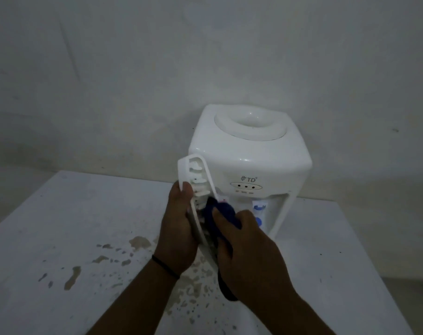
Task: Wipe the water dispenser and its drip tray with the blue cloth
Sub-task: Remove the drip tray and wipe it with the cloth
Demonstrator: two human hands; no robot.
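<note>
- The drip tray [196, 187] is off the water dispenser [251, 165] and stands almost upright in the centre of the frame, just in front of the machine.
- The left hand [179, 228] is closed around the tray's left edge, with the thumb over the rim.
- The right hand [251, 247] is closed on the blue cloth [220, 216] and presses it against the inner side of the tray; one end of the cloth hangs below the hand.
- I judge the tray is being wiped now; whether the dispenser body is already wiped, I cannot tell.
- I see no water inside the tray, and the round basin on top of the dispenser looks empty.
- Brown wet spots lie on the white table [60, 226], at lower left.
</note>
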